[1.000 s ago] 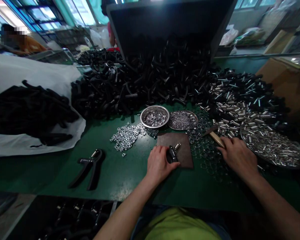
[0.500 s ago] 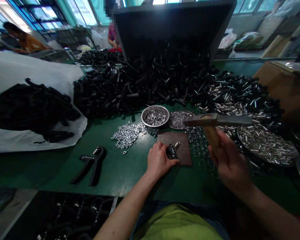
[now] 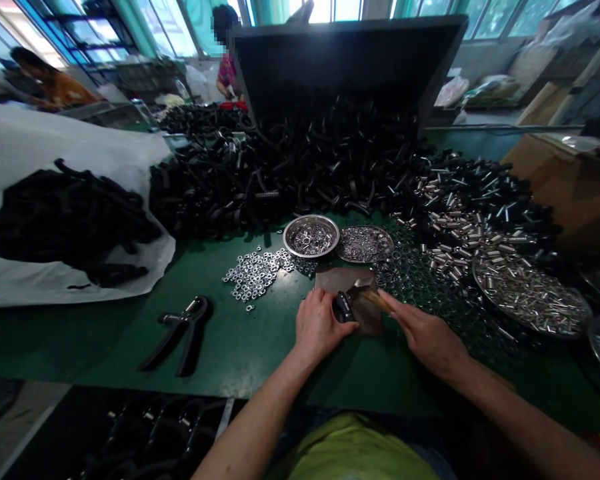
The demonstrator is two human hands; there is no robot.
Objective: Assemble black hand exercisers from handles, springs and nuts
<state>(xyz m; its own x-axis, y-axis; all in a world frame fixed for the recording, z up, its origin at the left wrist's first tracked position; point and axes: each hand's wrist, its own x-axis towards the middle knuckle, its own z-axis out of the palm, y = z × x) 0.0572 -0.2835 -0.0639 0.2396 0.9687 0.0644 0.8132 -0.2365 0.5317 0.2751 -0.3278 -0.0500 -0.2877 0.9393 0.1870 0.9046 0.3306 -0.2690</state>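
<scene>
My left hand (image 3: 320, 321) is closed around a black hand-grip exerciser part (image 3: 345, 307), pressing it to a flat brown plate (image 3: 370, 320) on the table. My right hand (image 3: 430, 337) grips a hammer (image 3: 375, 297) by its wooden handle. The hammer head is down over the plate, at the far end of the black part, and hides the spring there; whether it touches is hard to make out. To the left of my hands a whole black hand-grip exerciser (image 3: 190, 333) lies with its two handles spread.
Small metal nuts (image 3: 253, 273) lie left of a steel bowl (image 3: 311, 235) and a dish (image 3: 365, 243) of small parts. Springs (image 3: 450, 247), a tray of pins (image 3: 535, 293) and a cardboard box (image 3: 570, 187) are on the right. Black handles (image 3: 300, 160) pile up behind.
My right hand has swung the hammer down and left, from raised above the table onto the plate area. My left hand stays in place on the black part.
</scene>
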